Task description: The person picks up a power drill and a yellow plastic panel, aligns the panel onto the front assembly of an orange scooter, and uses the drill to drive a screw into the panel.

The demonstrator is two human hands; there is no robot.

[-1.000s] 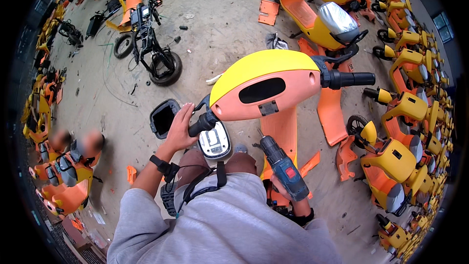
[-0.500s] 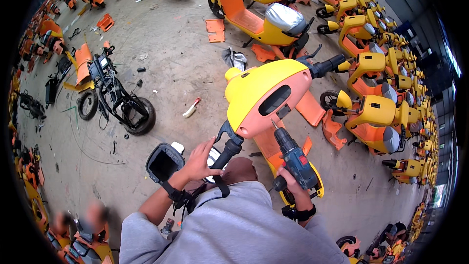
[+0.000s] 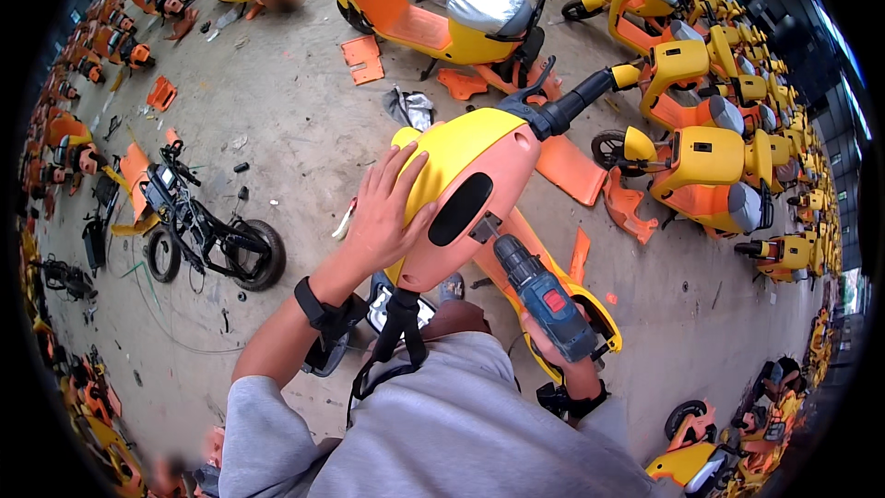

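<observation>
From the wearer's head, we look down at a scooter's rounded front cowl in glossy yellow and salmon-orange plastic, directly ahead of the wearer and tilted, its right side higher in view. The left hand lies with fingers spread over the cowl's left side; its grip is loose, palm down, clasping nothing. The right hand wraps its grip around a dark teal and black cordless drill with a red patch, whose nose points up toward a small grey metal bracket below a black oval window. We cannot tell whether the bit touches the bracket. As we judge it, the bit could slip off the metal if it meets it at a slant, then scratch the salmon plastic or the window. Too much push could crack the cowl around the bracket. Because the left palm only rests there, the black rubber-covered handlebar could swing under pressure and carry the bracket off line. A skid leftward could also bring the bit toward the left fingers, which lie just beyond the window.
</observation>
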